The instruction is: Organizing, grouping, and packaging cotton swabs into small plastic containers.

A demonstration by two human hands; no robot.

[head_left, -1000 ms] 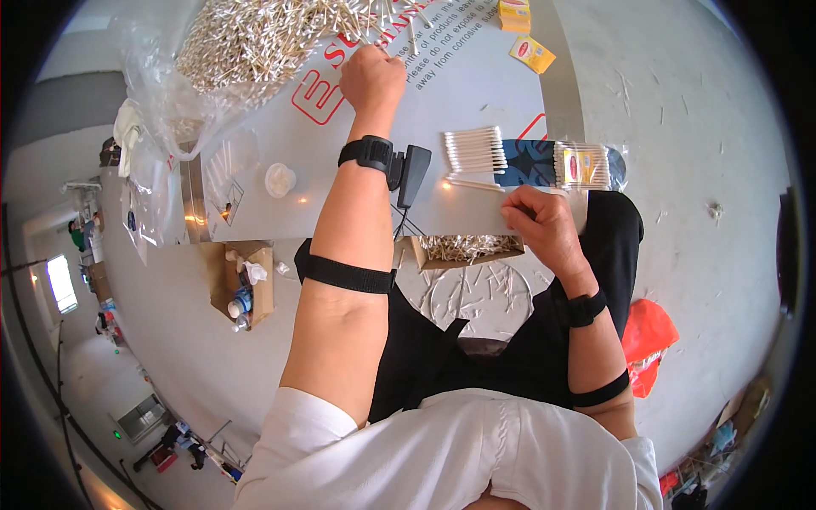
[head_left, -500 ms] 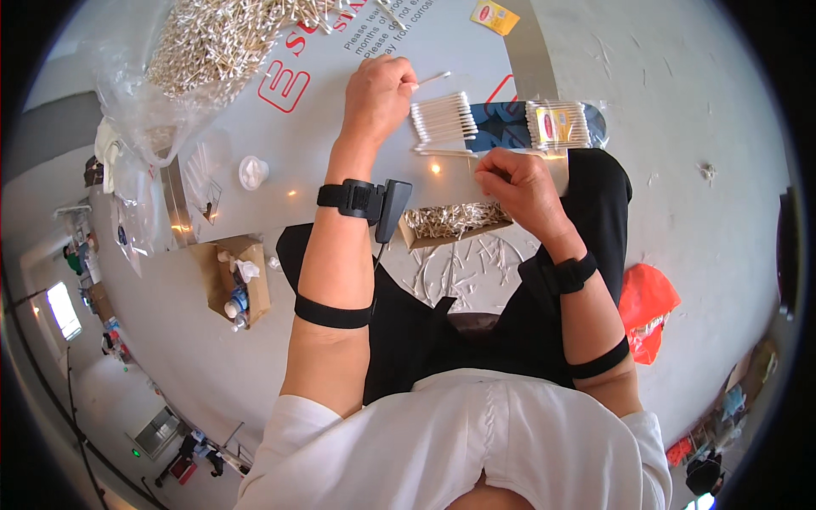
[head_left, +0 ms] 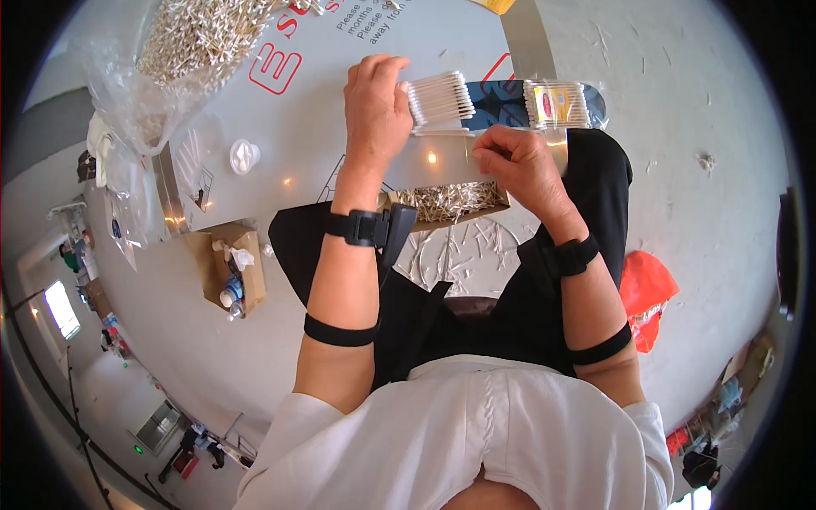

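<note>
My left hand (head_left: pixel 374 106) is at the left end of a neat row of white cotton swabs (head_left: pixel 440 98), thumb and fingers apart, with no swab visible between them. The row lies side by side at the left end of a dark blue strip with a rounded end (head_left: pixel 497 104). Just below the row, one or two cotton swabs (head_left: pixel 444 133) lie apart. My right hand (head_left: pixel 517 163) hovers right of these, thumb and forefinger pinched; what they hold, if anything, is too small to make out. On the strip's right part sits a clear-wrapped pack of swabs with a yellow label (head_left: pixel 557 104).
A clear bag heaped with loose swabs (head_left: pixel 200 42) stands at the far left of the grey tabletop (head_left: pixel 314 110). A small white cup (head_left: pixel 244 157) stands nearer. Below the table edge are a box of swabs (head_left: pixel 450 202), a cardboard box with bottles (head_left: pixel 234 272) and a red bag (head_left: pixel 648 293).
The swab that stuck out of my left hand no longer shows there. That hand has opened and moved down beside the row. My right hand stays pinched in nearly the same place.
</note>
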